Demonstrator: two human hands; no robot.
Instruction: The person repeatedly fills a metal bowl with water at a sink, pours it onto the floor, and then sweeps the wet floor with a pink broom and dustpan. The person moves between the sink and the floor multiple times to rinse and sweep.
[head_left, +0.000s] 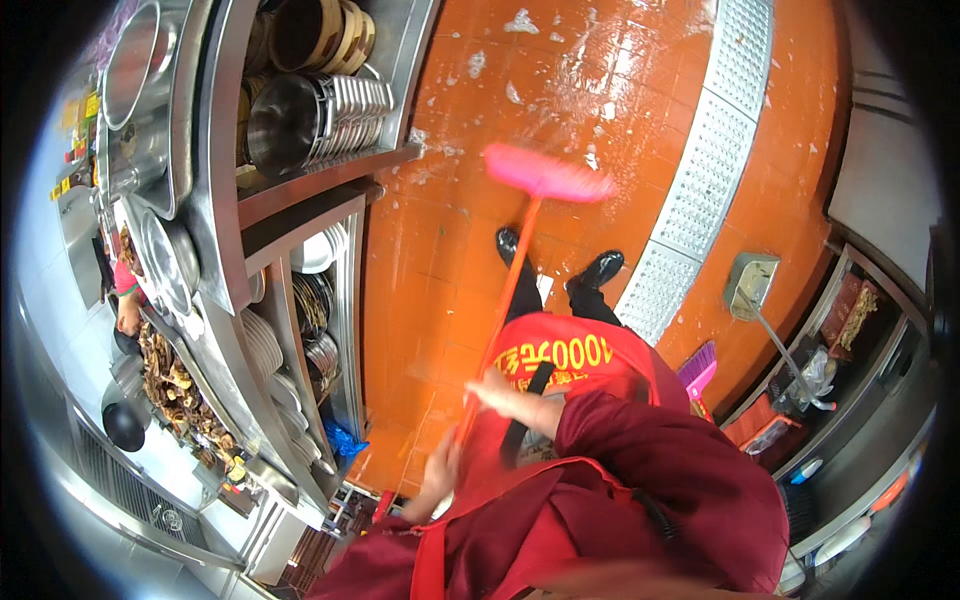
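Note:
Both my hands are closed around the orange handle (512, 292) of a push broom. My right hand (504, 396) grips it in front of the red apron (551, 346), and my left hand (439, 466) holds it nearer its upper end, by my left side. The pink broom head (547, 176), blurred, is at the wet orange tiled floor (442, 247) beyond my feet. White suds lie about it. My black shoes (596, 268) stand to either side of a small white patch (544, 286) on the floor.
Steel shelving (225, 247) with plates and pans runs along the left. A perforated metal drain cover (694, 195) crosses the floor at right. Beyond it are a long-handled dustpan (752, 281) and a purple broom (699, 369). Another person (129, 307) is beyond the left counter.

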